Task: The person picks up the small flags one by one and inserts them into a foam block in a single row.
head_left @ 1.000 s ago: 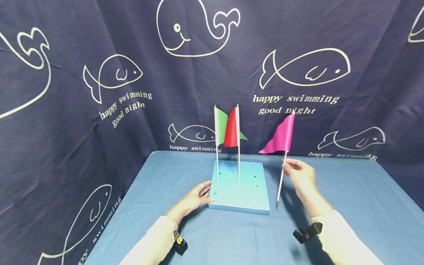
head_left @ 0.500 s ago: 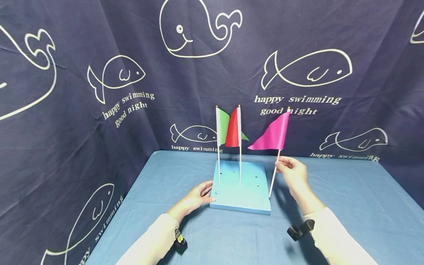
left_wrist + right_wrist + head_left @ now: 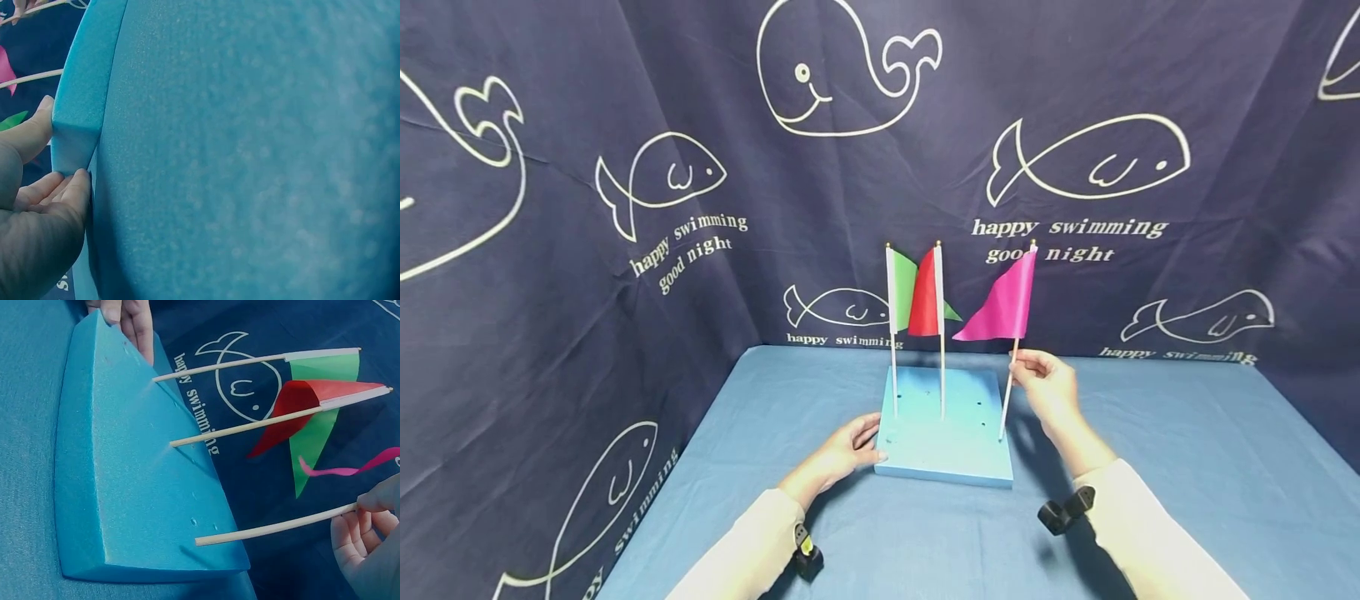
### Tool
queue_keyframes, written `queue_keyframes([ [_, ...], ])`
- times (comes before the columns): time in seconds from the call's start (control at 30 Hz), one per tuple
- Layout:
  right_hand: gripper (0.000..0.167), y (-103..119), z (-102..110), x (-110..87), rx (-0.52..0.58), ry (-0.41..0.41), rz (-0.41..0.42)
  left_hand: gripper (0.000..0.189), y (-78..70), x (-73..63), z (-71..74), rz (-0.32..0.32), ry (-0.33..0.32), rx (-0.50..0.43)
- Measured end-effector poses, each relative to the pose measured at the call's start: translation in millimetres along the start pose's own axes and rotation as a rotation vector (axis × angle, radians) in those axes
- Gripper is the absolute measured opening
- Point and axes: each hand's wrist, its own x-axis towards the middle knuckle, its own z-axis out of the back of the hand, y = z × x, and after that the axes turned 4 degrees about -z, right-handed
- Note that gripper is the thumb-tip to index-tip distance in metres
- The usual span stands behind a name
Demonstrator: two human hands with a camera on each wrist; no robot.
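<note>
My right hand (image 3: 1051, 392) pinches the wooden stick of a pink pennant flag (image 3: 1002, 302) between thumb and fingers. The stick leans a little to the right, its lower end close over the right side of a light blue foam board (image 3: 943, 458). In the right wrist view that stick end (image 3: 201, 540) shows beside its shadow and two small holes. My left hand (image 3: 846, 446) holds the board's left edge, thumb at the top face and fingers along the side (image 3: 75, 190). A green flag (image 3: 903, 287) and a red flag (image 3: 927, 296) stand upright in the board.
The board lies on a table with blue cloth (image 3: 805, 375). Several small holes dot its top, two of them right of the red flag. Behind hangs a dark blue curtain (image 3: 865, 192) printed with white fish and whales. Black cameras (image 3: 1066, 511) are strapped to both wrists.
My right hand has carried the pink flag leftward, from beside the board to over its right side, and the stick is more upright. The left hand keeps its hold on the edge.
</note>
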Motion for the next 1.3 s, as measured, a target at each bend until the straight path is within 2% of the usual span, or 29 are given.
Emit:
queue_keyframes([
  [0.33,0.023,-8,-13,10.0,0.015,-0.019,0.083,0.072,-1.0,-2.4,-1.6,0.001,-0.013,-0.017],
  [0.6,0.022,-10,-19,7.8,0.021,-0.027,0.065,0.072,2.8,-1.4,-1.5,0.006,-0.024,0.001],
  [1.07,0.022,-14,-22,8.2,0.035,-0.039,0.097,0.072,2.3,-0.1,-2.0,0.001,-0.024,-0.017],
  [1.3,0.022,-6,-22,1.5,0.031,0.009,0.070,0.072,2.7,0.0,-2.3,-0.007,-0.018,-0.024],
])
